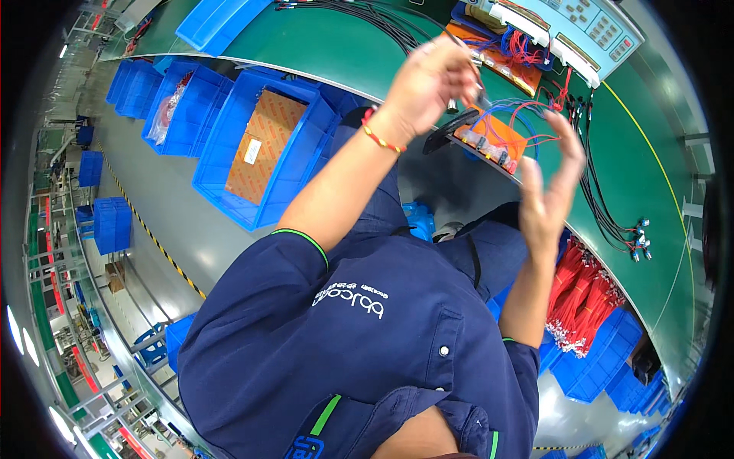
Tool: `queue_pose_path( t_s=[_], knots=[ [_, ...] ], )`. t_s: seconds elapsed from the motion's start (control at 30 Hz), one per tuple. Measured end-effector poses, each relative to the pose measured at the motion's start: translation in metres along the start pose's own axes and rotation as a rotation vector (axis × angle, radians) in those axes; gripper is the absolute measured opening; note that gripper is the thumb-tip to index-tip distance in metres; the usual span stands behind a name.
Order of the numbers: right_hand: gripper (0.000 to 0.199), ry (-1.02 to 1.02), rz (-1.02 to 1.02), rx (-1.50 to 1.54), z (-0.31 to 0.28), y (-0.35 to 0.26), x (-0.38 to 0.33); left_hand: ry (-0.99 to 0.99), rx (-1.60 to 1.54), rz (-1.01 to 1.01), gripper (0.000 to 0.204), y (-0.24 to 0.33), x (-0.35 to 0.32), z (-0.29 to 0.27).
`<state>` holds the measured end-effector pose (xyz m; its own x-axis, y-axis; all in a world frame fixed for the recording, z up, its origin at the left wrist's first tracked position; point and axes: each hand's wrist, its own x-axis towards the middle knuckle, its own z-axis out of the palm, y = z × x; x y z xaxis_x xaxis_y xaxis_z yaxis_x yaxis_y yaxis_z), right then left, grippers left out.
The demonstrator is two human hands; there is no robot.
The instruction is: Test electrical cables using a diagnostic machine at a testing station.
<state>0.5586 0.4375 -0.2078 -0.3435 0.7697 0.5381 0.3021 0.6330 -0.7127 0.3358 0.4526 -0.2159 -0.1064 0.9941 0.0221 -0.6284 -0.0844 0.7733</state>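
A seated worker in a navy shirt [367,344] raises both hands over the near edge of a green bench [642,183]. The right hand [547,206] is wide, thumb and fingers parted with nothing visible between them. The left hand [432,86], farther out across the body, has its fingers bent inward beside a dark slim piece [481,96], blurred by motion; whether it is gripped cannot be told. Between the two hands, at the bench edge, sits an orange board [505,138] with a row of connectors [489,150] along its near side. The board's long axis slants with that edge, from far left to near right. It lies to the right of the left hand and nearer the body, and to the left of the right hand, whose thumb appears the closer to it, though height above the bench is unclear. Blue and red wires [547,139] loop from the board; beyond stands a pale blue instrument [589,27] at the back
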Motion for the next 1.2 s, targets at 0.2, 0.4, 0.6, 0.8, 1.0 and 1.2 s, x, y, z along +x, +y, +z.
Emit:
queue_pose_path(
  t_s=[0.2, 0.4, 0.6, 0.8, 1.0, 1.2],
  knots=[
    [0.029, -0.134, 0.297, 0.556, 0.035, -0.008, -0.021, -0.085, 0.139, -0.116, 0.009, -0.015, -0.028, 0.015],
    [0.010, 0.049, 0.551, 0.869, -0.042, 0.023, -0.081, 0.181, -0.034, 0.010, 0.028, -0.017, -0.009, -0.032],
    [0.026, 0.534, 0.373, 1.454, -0.120, 0.051, -0.112, 0.181, 0.082, 0.040, 0.037, -0.027, -0.010, -0.031],
    [0.033, 0.707, 0.441, 1.586, -0.162, 0.093, -0.146, 0.023, 0.241, -0.026, 0.042, -0.040, -0.032, 0.014],
    [0.015, 0.870, 0.500, 1.448, -0.182, 0.106, -0.169, -0.090, 0.296, -0.178, 0.044, -0.058, -0.058, 0.037],
    [0.015, 0.921, 0.465, 1.283, -0.168, 0.103, -0.162, -0.079, 0.207, -0.368, 0.034, -0.090, -0.076, 0.033]
  ],
)
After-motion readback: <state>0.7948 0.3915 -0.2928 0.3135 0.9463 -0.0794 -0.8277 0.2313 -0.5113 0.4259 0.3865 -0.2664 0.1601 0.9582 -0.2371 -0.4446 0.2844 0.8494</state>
